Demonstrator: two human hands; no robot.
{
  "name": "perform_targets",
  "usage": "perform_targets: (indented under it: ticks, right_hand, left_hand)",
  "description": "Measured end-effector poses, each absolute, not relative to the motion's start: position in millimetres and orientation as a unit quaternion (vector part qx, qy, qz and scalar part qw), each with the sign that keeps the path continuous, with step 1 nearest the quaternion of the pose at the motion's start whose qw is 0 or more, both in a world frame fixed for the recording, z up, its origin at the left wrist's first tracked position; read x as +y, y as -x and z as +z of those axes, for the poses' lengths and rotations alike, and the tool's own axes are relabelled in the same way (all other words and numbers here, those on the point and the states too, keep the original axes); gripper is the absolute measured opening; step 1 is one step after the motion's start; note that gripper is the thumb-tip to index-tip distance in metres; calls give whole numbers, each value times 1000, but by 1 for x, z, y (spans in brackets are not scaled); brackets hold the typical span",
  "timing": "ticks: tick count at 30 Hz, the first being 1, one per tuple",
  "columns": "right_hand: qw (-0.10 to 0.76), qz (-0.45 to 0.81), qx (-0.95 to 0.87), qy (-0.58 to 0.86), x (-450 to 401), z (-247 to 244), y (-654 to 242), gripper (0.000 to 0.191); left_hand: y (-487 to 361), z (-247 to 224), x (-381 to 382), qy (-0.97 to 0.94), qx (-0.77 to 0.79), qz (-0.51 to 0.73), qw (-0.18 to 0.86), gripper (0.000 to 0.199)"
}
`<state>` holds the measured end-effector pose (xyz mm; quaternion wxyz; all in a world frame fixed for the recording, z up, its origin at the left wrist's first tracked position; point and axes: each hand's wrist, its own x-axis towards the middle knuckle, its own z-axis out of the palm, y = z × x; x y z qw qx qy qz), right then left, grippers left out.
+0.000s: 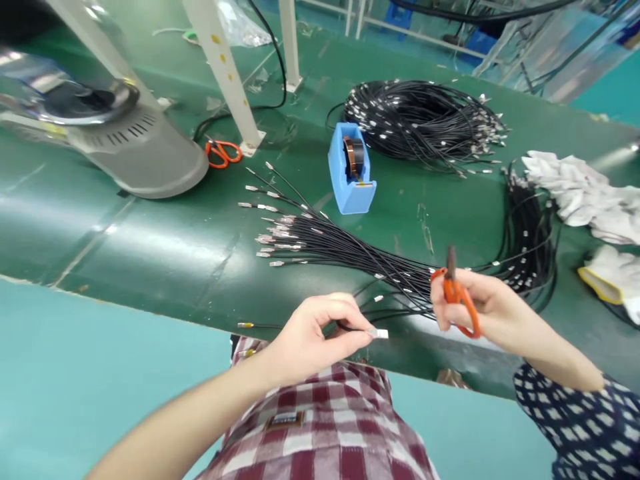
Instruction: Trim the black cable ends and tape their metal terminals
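Between thumb and forefinger, my left hand [323,333] pinches a thin black cable near its end, and a white-and-silver tip [381,333] pokes out past the fingers. To the right, my right hand [473,303] is closed around a pair of scissors with orange handles [467,310]; their dark blades point up, away from me. Just beyond both hands a bundle of black cables [350,247] lies across the table, its silver and white ends fanned out to the left. A cable end with a yellow band [246,325] rests near the table edge, left of my left hand.
A blue tape dispenser [350,170] stands behind the bundle. Beyond it lies a large coil of black cables [420,120]. White gloves [590,193] are at the right. A grey lamp-like device [145,153], a second orange-handled pair of scissors [223,154] and metal posts [225,73] occupy the left.
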<state>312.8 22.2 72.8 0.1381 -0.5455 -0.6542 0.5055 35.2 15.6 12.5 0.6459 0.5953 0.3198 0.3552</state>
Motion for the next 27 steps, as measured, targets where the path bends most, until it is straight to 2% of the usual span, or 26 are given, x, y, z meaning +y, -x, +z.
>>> perform_targets:
  ticks: [5,9,11,14,27]
  right_hand:
    - [10,247,-840,483,1,94,-300,28]
    - [-38,141,-886,440,-6,99,-298,17]
    - [-54,110,-898,423,-5,100,-297,21]
    - [-72,87,-907,407,0,101,-294,29]
    - [-95,144,-901,397,11,96,-290,25]
  left_hand:
    - [-42,10,6,-736,327,385,450,13]
    - [-44,6,1,-789,305,386,367,12]
    - [-45,5,-1,-808,294,380,341,12]
    - [-45,5,-2,-829,292,366,305,11]
    - [-39,4,-6,-837,293,387,252,12]
